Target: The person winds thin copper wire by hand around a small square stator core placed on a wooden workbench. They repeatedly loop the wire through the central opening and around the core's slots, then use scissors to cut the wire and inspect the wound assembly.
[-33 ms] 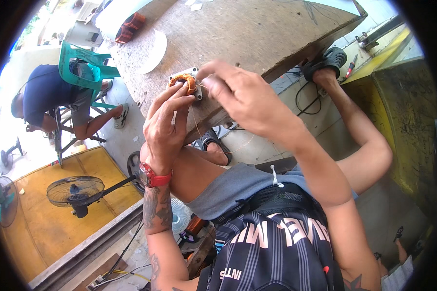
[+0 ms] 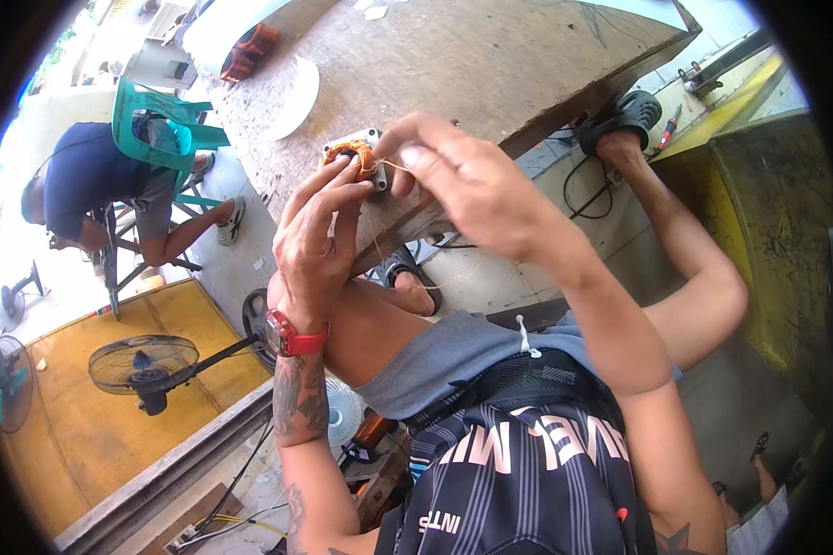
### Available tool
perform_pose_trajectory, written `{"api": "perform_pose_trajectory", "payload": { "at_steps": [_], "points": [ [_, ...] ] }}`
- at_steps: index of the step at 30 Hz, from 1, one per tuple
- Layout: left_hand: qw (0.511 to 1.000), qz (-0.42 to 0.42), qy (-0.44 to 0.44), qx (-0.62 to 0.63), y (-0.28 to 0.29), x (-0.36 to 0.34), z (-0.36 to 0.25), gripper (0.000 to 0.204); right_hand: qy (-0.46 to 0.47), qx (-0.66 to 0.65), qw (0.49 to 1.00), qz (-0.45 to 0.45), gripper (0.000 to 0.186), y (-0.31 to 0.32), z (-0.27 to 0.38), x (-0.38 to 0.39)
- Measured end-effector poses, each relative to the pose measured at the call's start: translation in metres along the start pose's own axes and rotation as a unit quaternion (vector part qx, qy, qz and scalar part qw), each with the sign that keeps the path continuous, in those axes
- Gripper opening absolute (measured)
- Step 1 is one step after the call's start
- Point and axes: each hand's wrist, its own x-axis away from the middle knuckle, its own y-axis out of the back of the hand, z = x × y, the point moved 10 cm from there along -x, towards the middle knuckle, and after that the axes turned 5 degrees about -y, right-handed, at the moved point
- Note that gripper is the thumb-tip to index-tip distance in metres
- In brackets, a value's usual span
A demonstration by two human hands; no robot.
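A small motor stator with orange copper windings and a pale metal frame [image 2: 362,154] rests at the near edge of the wooden table. My left hand [image 2: 317,231], a red watch on its wrist, grips the stator with its fingertips at the winding. To the right of it, my right hand [image 2: 477,190] has thumb and forefinger pinched on a thin copper-coloured wire [image 2: 397,166] that runs out from the winding. Another fine strand [image 2: 377,236] hangs from the stator down over the table edge toward my legs.
The wooden table [image 2: 416,69] bears a white curved sheet [image 2: 295,104] and another orange-and-black coil [image 2: 248,53]. A black fan [image 2: 145,363] stands at lower left. Beyond it, a person sits on a green chair [image 2: 148,111]. A black cable [image 2: 588,190] lies on the floor at right.
My right hand has shifted slightly right and its thumb and finger have come together on the wire, which now shows more clearly. My left hand and the stator have stayed put.
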Motion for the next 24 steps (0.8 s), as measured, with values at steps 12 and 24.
{"api": "perform_pose_trajectory", "payload": {
  "at_steps": [12, 24],
  "points": [
    [0.999, 0.026, -0.019, -0.017, -0.004, -0.005, 0.003, 0.02, 0.248, 0.144, 0.951, -0.116, 0.04, -0.013, 0.029, 0.004],
    [0.998, 0.051, -0.027, -0.019, -0.005, -0.011, 0.004, 0.017, -0.07, 0.302, 0.94, -0.146, 0.046, 0.065, -0.036, 0.146]
  ]
}}
